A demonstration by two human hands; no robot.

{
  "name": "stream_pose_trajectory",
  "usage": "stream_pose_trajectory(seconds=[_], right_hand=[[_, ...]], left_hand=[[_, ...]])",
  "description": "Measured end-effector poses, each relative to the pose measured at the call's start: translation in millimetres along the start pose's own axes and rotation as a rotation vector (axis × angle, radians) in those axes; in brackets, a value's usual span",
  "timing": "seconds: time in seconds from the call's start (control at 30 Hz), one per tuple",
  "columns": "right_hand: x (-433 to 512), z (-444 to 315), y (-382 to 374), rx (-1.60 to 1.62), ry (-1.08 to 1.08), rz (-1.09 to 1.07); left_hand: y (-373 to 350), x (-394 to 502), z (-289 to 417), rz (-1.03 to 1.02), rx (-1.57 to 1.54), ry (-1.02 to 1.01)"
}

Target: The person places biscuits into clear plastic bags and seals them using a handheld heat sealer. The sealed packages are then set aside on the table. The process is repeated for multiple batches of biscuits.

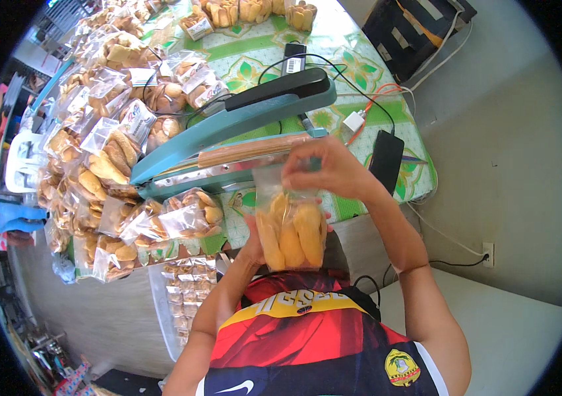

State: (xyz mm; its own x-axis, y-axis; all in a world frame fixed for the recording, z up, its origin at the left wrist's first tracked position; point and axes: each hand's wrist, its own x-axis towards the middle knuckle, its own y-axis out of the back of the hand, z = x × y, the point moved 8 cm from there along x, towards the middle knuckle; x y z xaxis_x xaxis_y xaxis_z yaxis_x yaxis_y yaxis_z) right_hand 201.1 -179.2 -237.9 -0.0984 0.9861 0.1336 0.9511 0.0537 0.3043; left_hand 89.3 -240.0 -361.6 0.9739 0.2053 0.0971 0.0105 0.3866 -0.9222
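Observation:
A clear plastic bag (pixel 291 232) of long golden biscuits stands upright in front of my chest. My left hand (pixel 255 240) supports it from the left and behind, with most of its fingers hidden by the bag. At the bag's top edge, my right hand (pixel 318 166) has its fingers bent against the clear plastic. Just beyond is a teal impulse sealer (pixel 192 185) with its black-handled lever arm (pixel 261 106) raised. The bag's upper edge overlaps the near side of the sealer in view.
Many filled biscuit bags (pixel 113 153) are heaped on the left of the patterned tablecloth (pixel 241 69). Biscuit packs (pixel 256 12) stand at the far edge. Cables, a black phone (pixel 386 158) and a white adapter (pixel 353 122) lie right. A plastic bin (pixel 162 302) of small packs sits below left.

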Motion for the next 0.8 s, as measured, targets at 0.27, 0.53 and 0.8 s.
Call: stream_pose_trajectory(seconds=[0.27, 0.53, 0.8], right_hand=[[56.4, 91.7, 3.5, 0.195, -0.307, -0.150], [63.1, 101.4, 5.4, 0.243, -0.231, -0.162], [61.6, 107.1, 7.5, 0.182, -0.185, -0.131]], left_hand=[[0.6, 14.6, 30.4, 0.215, -0.280, -0.110], [-1.4, 18.5, 35.8, 0.351, -0.347, -0.082], [2.2, 17.2, 36.0, 0.415, -0.352, -0.040]])
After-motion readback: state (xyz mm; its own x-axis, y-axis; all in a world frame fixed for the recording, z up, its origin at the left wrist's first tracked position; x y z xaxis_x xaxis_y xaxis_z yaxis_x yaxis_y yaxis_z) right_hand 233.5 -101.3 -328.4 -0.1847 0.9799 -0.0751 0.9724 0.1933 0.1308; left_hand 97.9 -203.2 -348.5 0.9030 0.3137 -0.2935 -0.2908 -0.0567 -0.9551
